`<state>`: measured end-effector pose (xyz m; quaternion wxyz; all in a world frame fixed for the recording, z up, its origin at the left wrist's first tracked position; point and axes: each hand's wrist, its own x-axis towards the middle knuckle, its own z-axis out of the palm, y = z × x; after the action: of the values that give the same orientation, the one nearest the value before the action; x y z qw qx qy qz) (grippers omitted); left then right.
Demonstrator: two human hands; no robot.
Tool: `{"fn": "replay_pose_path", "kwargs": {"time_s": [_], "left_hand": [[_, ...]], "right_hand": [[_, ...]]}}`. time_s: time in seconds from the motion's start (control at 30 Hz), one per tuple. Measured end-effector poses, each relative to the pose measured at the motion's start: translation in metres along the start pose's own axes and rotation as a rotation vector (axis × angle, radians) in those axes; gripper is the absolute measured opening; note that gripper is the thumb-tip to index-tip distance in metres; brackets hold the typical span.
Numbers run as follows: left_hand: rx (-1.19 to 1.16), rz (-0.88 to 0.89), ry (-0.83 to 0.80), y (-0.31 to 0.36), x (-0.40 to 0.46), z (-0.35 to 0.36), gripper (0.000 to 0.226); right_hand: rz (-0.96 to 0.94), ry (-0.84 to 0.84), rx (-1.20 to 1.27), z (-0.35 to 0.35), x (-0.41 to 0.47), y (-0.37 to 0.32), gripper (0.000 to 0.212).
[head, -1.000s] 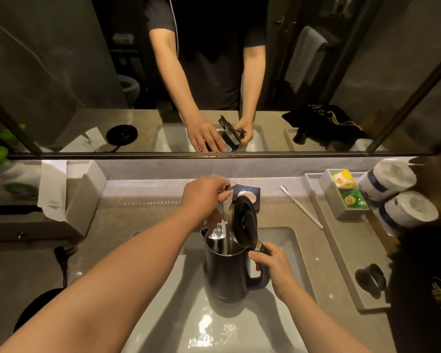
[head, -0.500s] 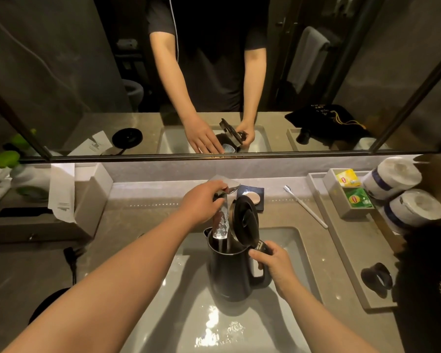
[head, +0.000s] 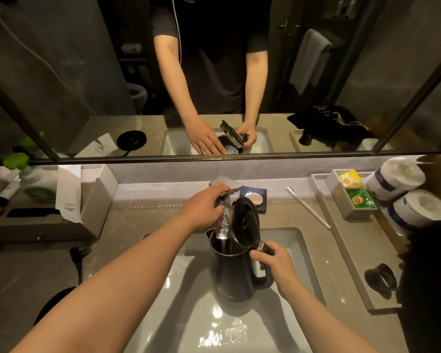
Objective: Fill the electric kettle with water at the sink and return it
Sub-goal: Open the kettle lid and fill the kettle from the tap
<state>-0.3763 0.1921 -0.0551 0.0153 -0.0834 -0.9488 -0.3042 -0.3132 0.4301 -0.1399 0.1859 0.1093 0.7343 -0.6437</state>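
Observation:
The dark electric kettle (head: 233, 271) stands in the white sink basin (head: 183, 296) with its lid (head: 245, 220) flipped up. My right hand (head: 275, 266) grips the kettle's handle. My left hand (head: 204, 207) rests on the chrome faucet lever (head: 225, 186). A stream of water (head: 223, 225) falls from the spout into the kettle's open mouth. The kettle's round black base (head: 54, 307) lies on the counter at the lower left, partly hidden by my left arm.
A white toothbrush (head: 308, 207) and a soap dish (head: 255, 198) lie behind the basin. A grey tray (head: 346, 240) on the right carries tea bags, toilet rolls (head: 415, 207) and a black object (head: 379, 280). A tissue box (head: 97, 200) stands left. A mirror spans the wall.
Water now runs from the faucet into the kettle. My left hand has shifted slightly on the lever. The kettle and my right hand have stayed in place.

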Motion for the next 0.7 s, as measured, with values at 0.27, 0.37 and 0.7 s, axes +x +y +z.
{"fn": "replay_pose_path", "kwargs": {"time_s": [0.27,0.37,0.7], "left_hand": [[0.015,-0.036,-0.026,-0.0043,0.0022,0.0026,0.059],[0.019,-0.051,-0.035,-0.0047,0.0019,0.0029,0.061],[0.028,-0.041,-0.034,0.0004,-0.0003,0.0007,0.061]], "right_hand": [[-0.014,0.004,0.028,0.0007,0.0010,0.0023,0.019],[-0.020,0.008,0.037,0.0005,0.0021,0.0050,0.020],[-0.037,0.028,0.067,0.0006,-0.0007,0.0066,0.055]]}}
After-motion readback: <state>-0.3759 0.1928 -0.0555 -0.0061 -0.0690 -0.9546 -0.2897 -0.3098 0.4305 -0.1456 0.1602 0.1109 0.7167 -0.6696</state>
